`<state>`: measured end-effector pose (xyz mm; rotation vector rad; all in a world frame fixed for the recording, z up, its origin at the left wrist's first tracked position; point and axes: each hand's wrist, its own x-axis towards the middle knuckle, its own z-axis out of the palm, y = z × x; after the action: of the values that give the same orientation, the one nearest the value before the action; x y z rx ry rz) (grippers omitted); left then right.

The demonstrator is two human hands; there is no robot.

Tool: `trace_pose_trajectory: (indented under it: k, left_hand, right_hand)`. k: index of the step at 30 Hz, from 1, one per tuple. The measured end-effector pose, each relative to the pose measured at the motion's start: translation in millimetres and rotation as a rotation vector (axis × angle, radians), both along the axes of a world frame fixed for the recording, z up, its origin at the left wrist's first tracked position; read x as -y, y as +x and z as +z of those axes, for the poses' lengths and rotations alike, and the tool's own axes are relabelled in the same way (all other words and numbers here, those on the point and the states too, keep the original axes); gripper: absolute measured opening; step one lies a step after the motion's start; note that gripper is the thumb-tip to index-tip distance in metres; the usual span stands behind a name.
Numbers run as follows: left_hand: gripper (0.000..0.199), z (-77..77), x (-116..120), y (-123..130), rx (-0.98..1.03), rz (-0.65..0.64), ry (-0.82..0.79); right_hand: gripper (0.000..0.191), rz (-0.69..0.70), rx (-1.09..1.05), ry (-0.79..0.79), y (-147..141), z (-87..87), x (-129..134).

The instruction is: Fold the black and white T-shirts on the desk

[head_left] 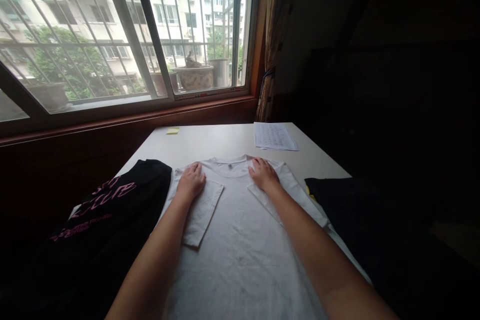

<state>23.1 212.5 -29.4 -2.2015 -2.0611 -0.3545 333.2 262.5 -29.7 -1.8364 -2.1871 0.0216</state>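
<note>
A white T-shirt (240, 240) lies spread on the white table, its collar at the far end and its lower part running toward me. Both sleeves are turned inward over the body. My left hand (192, 180) rests flat on the shirt's left shoulder, above the folded sleeve, fingers stretched out. On the right shoulder, beside the collar, my right hand (263, 173) lies with its fingers extended, touching the cloth. Neither hand grips anything that I can see. The right sleeve is partly hidden under my right forearm.
A black garment with pink lettering (120, 210) lies left of the shirt, and a dark garment (348, 210) lies right. On the table (213, 140) are printed sheets (275, 136) and a yellow sticky note (173, 131). A barred window (157, 35) stands beyond.
</note>
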Motion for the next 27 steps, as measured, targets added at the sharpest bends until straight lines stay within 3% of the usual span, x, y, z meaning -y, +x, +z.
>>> trace_pose_trajectory:
  k: [27]
  left_hand:
    - [0.055, -10.2, -54, -11, -0.008, -0.026, 0.008]
  right_hand:
    - [0.05, 0.015, -0.042, 0.061, -4, -6.0, -49]
